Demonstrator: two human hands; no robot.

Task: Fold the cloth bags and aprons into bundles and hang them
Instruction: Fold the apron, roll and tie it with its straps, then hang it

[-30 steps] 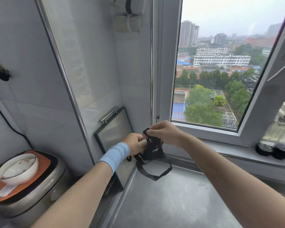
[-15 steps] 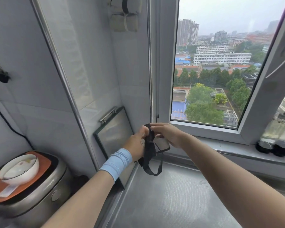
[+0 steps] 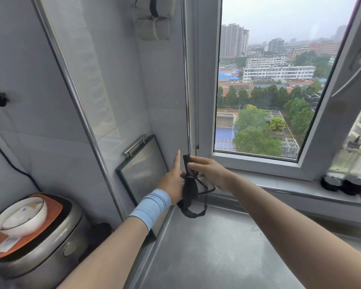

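A black cloth bundle with thin black straps is held upright between my two hands above the metal counter. One strap loop hangs down below it. My left hand, with a pale blue wristband, grips the bundle from the left with its forefinger pointing up. My right hand pinches the bundle's top end from the right. High on the wall hang two grey folded bundles, the upper one tied with a black strap.
A framed glass panel with a metal handle leans against the wall just left of my hands. A rice cooker with a white bowl on an orange mat stands at the lower left. Dark jars sit on the window sill at the right.
The loose straps have been gathered into a tighter upright bundle. My hands have lifted a little and my left forefinger now points up.
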